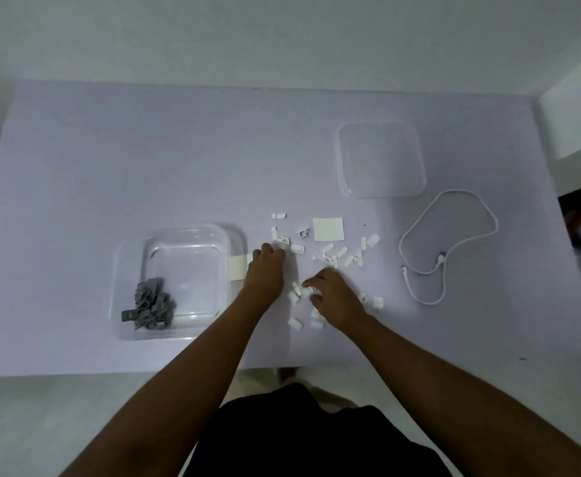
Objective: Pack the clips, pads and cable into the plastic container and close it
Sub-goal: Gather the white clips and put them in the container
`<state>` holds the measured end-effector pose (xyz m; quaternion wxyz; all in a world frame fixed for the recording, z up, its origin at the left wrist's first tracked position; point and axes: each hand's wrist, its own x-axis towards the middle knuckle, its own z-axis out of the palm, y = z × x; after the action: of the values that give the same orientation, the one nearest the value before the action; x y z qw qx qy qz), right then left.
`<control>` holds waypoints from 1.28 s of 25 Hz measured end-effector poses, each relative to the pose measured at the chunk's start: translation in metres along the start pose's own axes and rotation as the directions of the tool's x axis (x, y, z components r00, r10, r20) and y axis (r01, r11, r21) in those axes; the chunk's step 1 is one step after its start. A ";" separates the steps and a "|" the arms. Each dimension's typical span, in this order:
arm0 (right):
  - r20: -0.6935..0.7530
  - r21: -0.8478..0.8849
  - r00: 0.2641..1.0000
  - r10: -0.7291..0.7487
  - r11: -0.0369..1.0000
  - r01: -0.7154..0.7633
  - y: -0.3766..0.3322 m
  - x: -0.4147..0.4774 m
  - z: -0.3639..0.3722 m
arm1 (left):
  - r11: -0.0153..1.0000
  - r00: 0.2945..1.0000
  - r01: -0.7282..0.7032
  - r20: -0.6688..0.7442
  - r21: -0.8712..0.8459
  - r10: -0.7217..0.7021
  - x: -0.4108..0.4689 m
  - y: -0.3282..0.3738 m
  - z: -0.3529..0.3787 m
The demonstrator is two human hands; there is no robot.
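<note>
both hands down among the white clips (330, 256) scattered on the tabletop (110, 160), likely gathering them. left hand (265, 270) curled, fingertips bunched at some clips; right hand (334, 297) pinching one clip. grey clips (151, 306) already in the open container (175, 280). pad (328, 229), cable (451, 246) and lid (382, 160) unpacked, set aside to the right.

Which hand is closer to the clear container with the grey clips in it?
Left. The left hand is right beside the container, at its right rim. The right hand is further right, among the white clips.
</note>
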<state>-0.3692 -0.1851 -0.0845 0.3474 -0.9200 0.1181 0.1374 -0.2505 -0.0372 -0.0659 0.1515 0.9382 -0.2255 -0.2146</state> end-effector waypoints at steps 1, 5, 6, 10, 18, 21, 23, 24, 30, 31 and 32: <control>-0.009 0.004 1.000 -0.022 1.000 0.022 0.001 0.002 0.000 | 1.000 1.000 0.008 -0.022 -0.001 -0.008 0.000 -0.002 0.004; -0.101 0.313 0.983 0.153 0.943 -0.115 0.005 0.007 -0.005 | 0.998 0.999 0.030 -0.029 -0.054 -0.032 0.006 -0.006 0.009; -0.116 0.493 0.954 0.278 0.850 -0.188 0.003 0.004 -0.011 | 0.993 0.998 0.056 -0.025 -0.103 -0.058 0.007 -0.007 0.007; 0.140 0.969 0.894 0.427 0.125 -0.211 0.002 -0.011 -0.039 | 0.797 0.954 0.299 0.150 -0.524 -0.259 -0.003 0.006 -0.009; 0.032 0.655 0.920 0.390 0.687 -0.314 0.020 -0.018 -0.036 | 0.894 0.912 0.343 0.331 -0.289 -0.243 -0.029 0.016 0.001; 0.114 0.325 0.980 0.162 0.926 -0.191 0.017 -0.027 -0.026 | 0.955 0.950 0.230 0.257 -0.189 -0.178 -0.037 0.021 0.010; 0.188 0.208 0.976 0.106 0.967 -0.146 0.017 -0.030 -0.020 | 0.964 0.965 0.206 0.198 -0.168 -0.172 -0.038 0.025 0.016; 0.190 0.152 0.977 0.100 0.980 -0.130 0.018 -0.031 -0.016 | 0.966 0.969 0.196 0.182 -0.169 -0.165 -0.039 0.026 0.019; 0.021 0.111 0.993 0.113 0.987 -0.115 0.020 -0.032 -0.006 | 0.939 0.971 0.229 0.129 -0.257 -0.201 -0.040 0.025 0.019; 0.033 0.124 0.994 0.105 0.986 -0.109 0.019 -0.033 -0.006 | 0.928 0.967 0.245 0.134 -0.281 -0.215 -0.040 0.024 0.017; 0.069 0.136 0.993 0.091 0.986 -0.100 0.018 -0.033 -0.006 | 0.917 0.963 0.261 0.147 -0.300 -0.226 -0.041 0.022 0.017</control>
<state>-0.4047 -0.1978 -0.0802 0.4073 -0.8821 0.1602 0.1743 -0.2991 -0.0396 -0.0581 0.2596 0.9091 -0.0775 -0.3164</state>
